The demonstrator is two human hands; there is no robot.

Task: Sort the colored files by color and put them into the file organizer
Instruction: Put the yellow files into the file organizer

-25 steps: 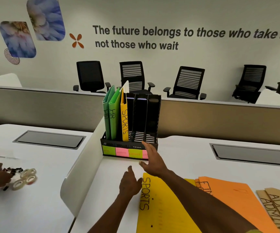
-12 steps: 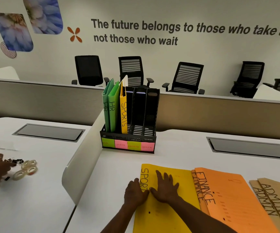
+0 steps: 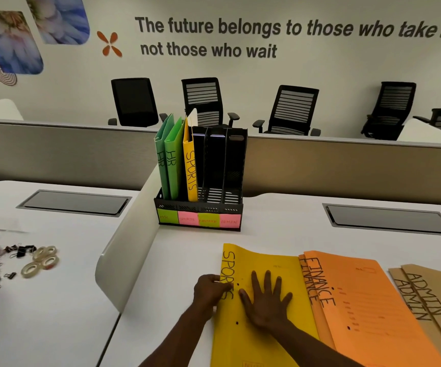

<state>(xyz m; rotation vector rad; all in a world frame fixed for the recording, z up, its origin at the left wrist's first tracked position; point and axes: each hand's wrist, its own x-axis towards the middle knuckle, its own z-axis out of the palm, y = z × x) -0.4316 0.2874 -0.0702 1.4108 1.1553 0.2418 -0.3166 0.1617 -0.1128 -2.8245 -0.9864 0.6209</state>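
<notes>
White desk (image 3: 280,221) is carrying a black file organizer (image 3: 200,207) holding two green files (image 3: 170,160) and a yellow one (image 3: 190,173). Nearer, the right hand (image 3: 265,303) is pressing flat, fingers spread, on a yellow file (image 3: 267,260), while the left hand (image 3: 210,290) is pinching its left edge beside orange files (image 3: 367,300).

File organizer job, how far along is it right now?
Done: two green HR files and one yellow SPORTS file stand in the file organizer. In hand: the left hand grips the spine edge of the second yellow SPORTS file while the right hand presses flat on it. Left: the orange FINANCE files and brown ADMIN files lie on the desk.
</notes>
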